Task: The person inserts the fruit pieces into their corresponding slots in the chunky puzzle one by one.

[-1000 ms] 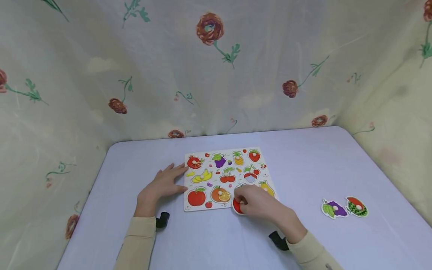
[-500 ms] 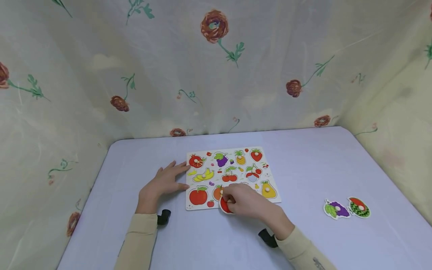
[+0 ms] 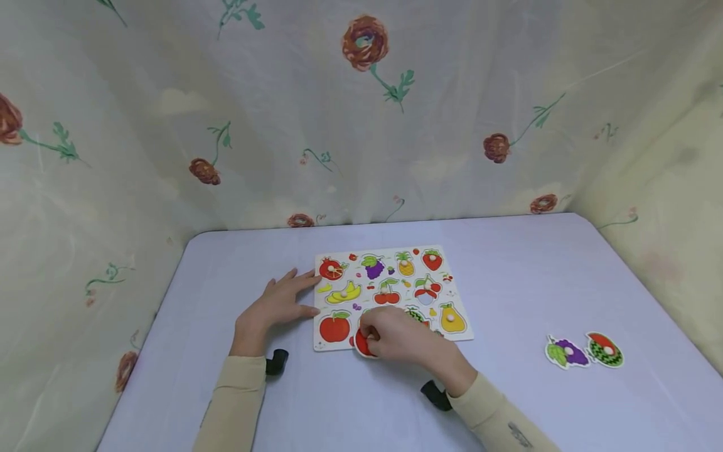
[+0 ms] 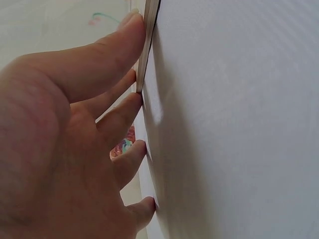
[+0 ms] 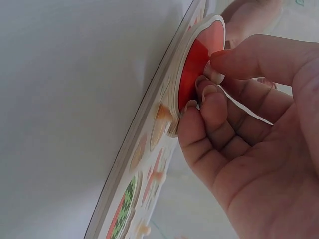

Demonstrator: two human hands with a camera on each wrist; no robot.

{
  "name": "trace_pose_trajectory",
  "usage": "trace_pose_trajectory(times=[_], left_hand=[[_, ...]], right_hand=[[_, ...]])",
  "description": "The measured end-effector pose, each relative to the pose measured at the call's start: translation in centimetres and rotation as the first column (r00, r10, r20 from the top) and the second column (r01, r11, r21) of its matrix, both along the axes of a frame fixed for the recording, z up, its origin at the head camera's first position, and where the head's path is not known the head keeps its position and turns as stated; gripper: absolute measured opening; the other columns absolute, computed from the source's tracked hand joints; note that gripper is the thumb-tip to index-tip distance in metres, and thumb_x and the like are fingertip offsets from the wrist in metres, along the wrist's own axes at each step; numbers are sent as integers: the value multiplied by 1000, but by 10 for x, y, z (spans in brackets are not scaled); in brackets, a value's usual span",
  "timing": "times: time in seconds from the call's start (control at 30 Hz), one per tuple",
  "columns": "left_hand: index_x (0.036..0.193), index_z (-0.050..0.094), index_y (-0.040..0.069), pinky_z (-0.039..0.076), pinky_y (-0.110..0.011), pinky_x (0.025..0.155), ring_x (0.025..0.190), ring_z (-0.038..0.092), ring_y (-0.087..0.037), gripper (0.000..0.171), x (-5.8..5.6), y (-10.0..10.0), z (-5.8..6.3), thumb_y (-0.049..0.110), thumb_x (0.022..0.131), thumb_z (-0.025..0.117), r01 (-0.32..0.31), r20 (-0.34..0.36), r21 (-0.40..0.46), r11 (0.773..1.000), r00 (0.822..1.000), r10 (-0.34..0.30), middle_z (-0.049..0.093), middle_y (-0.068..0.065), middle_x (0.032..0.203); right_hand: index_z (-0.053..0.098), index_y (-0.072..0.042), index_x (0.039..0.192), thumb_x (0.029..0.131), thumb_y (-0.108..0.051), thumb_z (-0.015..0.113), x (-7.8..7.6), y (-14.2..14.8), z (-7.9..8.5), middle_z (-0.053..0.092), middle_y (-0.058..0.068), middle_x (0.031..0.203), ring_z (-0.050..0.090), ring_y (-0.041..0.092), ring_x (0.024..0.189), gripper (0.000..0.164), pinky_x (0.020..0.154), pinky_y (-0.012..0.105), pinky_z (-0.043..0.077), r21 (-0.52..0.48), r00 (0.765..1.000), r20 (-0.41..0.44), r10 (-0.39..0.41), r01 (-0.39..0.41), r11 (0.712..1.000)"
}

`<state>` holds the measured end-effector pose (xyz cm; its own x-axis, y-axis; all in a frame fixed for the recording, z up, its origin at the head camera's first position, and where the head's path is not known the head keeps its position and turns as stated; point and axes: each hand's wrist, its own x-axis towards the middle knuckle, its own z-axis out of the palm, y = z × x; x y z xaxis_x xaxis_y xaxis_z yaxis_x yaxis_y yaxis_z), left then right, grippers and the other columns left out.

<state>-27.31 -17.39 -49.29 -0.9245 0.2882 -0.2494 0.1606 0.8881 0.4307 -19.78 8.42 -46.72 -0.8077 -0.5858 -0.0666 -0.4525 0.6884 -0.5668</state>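
Observation:
A white fruit puzzle board [image 3: 333,347] lies on the table, with knobbed pieces in several of its places. My right hand [image 3: 403,336] is over its lower edge, pinching a red fruit puzzle piece [image 3: 363,345] by the knob. In the right wrist view the red piece [image 5: 193,69] is tilted up off the board face, thumb and fingertips at its knob. My left hand [image 3: 277,309] rests at the board's left side with spread fingers. The left wrist view shows the thumb and some fingertips touching the board edge [image 4: 148,50]. My right hand hides part of the bottom row.
Off to the right on the table [image 3: 508,282] lie a grape piece [image 3: 567,353] and a watermelon piece [image 3: 605,349], side by side. Black wrist cameras sit under both wrists. A flowered cloth [image 3: 271,125] hangs behind and at both sides.
My right hand has slid left along the board's lower edge with the red piece, uncovering the pear and part of the watermelon. The left hand has stayed at the board's left side.

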Motion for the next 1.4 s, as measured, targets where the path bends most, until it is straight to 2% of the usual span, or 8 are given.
trace_pose_trajectory(times=[0.37,0.73,0.97,1.4], left_hand=[[153,40,30,6,-65,123,157,11,-31,78,0,-2,1,40,84,77,1,8,14,1000,1000,-1,31,2,164],[152,42,29,7,-66,123,156,13,-32,77,0,-4,1,38,84,77,16,-10,26,1000,1000,-16,32,1,163],[151,43,29,5,-65,123,156,13,-32,75,-1,-5,0,38,85,77,28,-14,46,999,1000,-27,31,2,164],[151,42,28,5,-67,123,156,13,-33,75,-2,-7,-2,37,86,76,52,-22,51,997,998,-51,31,3,164]], right_hand=[[63,-19,83,87,-9,68,-10,-19,0,55,-8,70,52,8,69,12,58,19,41,10,999,21,28,-28,1000],[64,-16,84,88,-8,65,-18,-32,3,53,-8,69,49,7,66,10,54,18,37,32,999,-13,48,-47,998],[62,-18,78,87,-5,63,-23,-42,2,50,-8,67,46,7,64,16,53,19,33,33,998,-23,57,-57,998],[64,-17,81,88,-7,65,-30,-54,1,55,-8,73,47,7,67,12,57,18,37,86,994,-61,86,-81,993]])
